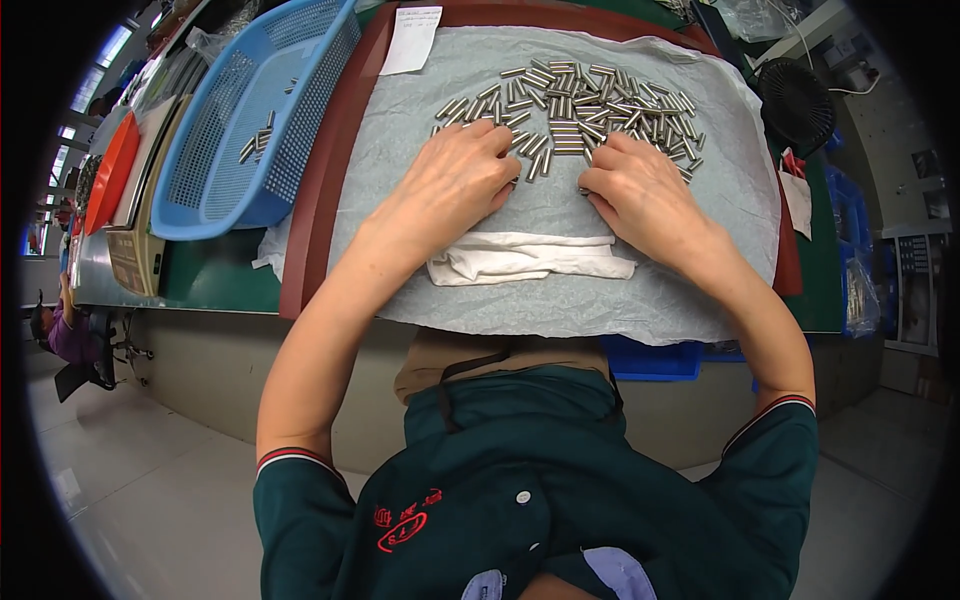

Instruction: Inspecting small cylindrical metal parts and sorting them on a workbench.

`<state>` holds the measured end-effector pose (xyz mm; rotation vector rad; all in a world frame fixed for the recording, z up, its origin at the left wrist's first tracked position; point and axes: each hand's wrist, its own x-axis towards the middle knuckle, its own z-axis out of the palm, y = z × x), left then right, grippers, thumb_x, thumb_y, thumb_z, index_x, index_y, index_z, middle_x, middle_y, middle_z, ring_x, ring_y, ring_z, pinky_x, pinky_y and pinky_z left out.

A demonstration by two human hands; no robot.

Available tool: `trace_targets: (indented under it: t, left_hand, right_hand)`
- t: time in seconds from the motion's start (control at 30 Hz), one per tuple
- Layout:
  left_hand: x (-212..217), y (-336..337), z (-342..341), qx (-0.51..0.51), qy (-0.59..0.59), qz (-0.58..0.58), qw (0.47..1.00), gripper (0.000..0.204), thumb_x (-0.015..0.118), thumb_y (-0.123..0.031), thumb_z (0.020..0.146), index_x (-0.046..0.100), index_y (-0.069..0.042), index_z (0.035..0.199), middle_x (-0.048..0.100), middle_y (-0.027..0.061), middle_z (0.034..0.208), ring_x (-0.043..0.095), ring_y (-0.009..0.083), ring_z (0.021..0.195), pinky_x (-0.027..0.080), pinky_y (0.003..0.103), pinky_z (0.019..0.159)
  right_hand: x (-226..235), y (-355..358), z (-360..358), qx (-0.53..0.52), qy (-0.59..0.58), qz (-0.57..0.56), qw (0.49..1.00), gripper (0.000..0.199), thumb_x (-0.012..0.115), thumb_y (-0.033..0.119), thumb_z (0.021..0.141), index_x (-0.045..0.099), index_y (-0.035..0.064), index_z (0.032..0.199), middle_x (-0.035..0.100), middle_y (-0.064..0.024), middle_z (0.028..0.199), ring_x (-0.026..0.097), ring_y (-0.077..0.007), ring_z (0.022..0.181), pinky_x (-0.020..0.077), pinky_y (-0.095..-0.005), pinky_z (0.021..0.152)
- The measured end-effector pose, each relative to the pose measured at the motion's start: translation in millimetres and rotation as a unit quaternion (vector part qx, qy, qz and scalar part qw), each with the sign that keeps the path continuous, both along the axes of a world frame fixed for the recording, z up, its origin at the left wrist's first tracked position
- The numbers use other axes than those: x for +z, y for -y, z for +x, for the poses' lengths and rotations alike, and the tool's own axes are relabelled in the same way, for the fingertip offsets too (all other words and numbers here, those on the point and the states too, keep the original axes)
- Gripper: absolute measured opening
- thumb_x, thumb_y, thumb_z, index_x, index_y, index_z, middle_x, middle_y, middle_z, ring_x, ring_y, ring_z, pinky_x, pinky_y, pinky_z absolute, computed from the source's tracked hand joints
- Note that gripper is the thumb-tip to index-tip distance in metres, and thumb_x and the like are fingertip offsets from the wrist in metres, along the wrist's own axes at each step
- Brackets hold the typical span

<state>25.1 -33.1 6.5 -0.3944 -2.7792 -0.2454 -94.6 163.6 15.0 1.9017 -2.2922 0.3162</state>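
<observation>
Many short, shiny metal pins (pixel 655 110) lie loose on a pale paper sheet (pixel 380 200), with a small row of them side by side in the middle. At the left of the pile my left hand (pixel 462 172) is closed, and the dark end of a metal pin (pixel 516 180) shows at its fingertips. Opposite it, my right hand (pixel 642 188) has its fingers curled over the pile's near edge, with a small dark pin end at the thumb and forefinger. Between my wrists lies a folded white cloth (pixel 530 258).
A raised red-brown border (pixel 335 180) surrounds the sheet. On the left stands a blue mesh basket (pixel 255 195) with several pins inside. A black fan (pixel 795 100) is at the back right. Blue bins (pixel 850 210) stand beyond the table's right side. Another person (pixel 75 330) sits far left.
</observation>
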Motion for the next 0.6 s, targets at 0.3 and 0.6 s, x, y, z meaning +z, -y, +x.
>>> trace_targets:
  t: [0.3,0.6]
  left_hand:
    - [-8,-6,-5,-0.003,-0.037,-0.01,0.999,0.009,0.066,-0.007,0.071,0.06,-0.002,0.076,0.054,0.0066,0.082,0.054,0.0232,0.081,0.046,0.036,0.072]
    - [-2,-9,1,0.054,-0.035,0.018,0.998,0.009,0.065,-0.008,0.073,0.062,-0.003,0.08,0.056,0.0082,0.081,0.056,0.0254,0.082,0.045,0.038,0.074]
  right_hand:
    - [0,38,3,-0.112,0.154,-0.074,0.979,0.015,0.061,0.015,0.074,0.061,0.0016,0.079,0.064,-0.0121,0.077,0.062,-0.0302,0.08,0.0494,-0.0412,0.07]
    - [2,47,4,-0.169,0.074,0.001,0.983,0.015,0.064,0.017,0.069,0.064,0.0019,0.072,0.065,-0.0171,0.072,0.064,-0.0335,0.075,0.0502,-0.0444,0.066]
